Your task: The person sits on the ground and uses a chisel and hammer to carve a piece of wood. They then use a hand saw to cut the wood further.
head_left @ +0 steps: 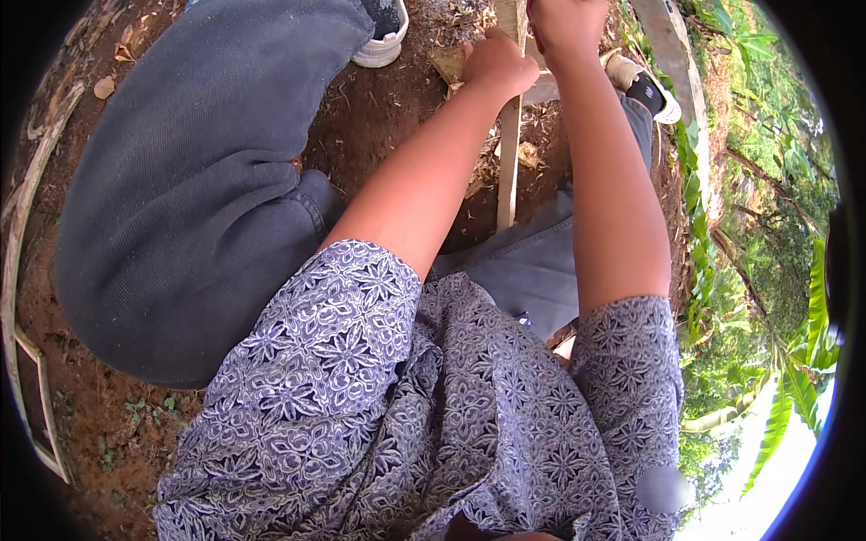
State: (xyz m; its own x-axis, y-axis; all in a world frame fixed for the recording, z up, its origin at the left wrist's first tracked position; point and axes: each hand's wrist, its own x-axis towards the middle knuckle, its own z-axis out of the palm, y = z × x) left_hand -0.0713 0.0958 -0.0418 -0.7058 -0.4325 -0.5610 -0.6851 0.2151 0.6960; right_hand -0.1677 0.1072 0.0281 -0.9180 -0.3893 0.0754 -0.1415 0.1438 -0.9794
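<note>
A narrow wooden strip [508, 171] runs from the top edge down between my forearms. My left hand [502, 68] is closed round its upper part, the thumb side toward a small pale wood piece [446, 66]. Just right of it, at the top edge, my right hand [568, 27] is closed in a fist-like grip. The picture's edge cuts that hand off, and whatever it grips is hidden.
My dark trouser leg [198, 180] is bent at the left. A white bucket [383, 50] with dark contents stands beyond the knee. Wood chips and dry leaves [529, 155] lie on brown soil. A shoe [667, 106] and a long beam [672, 41] are at right, before green plants.
</note>
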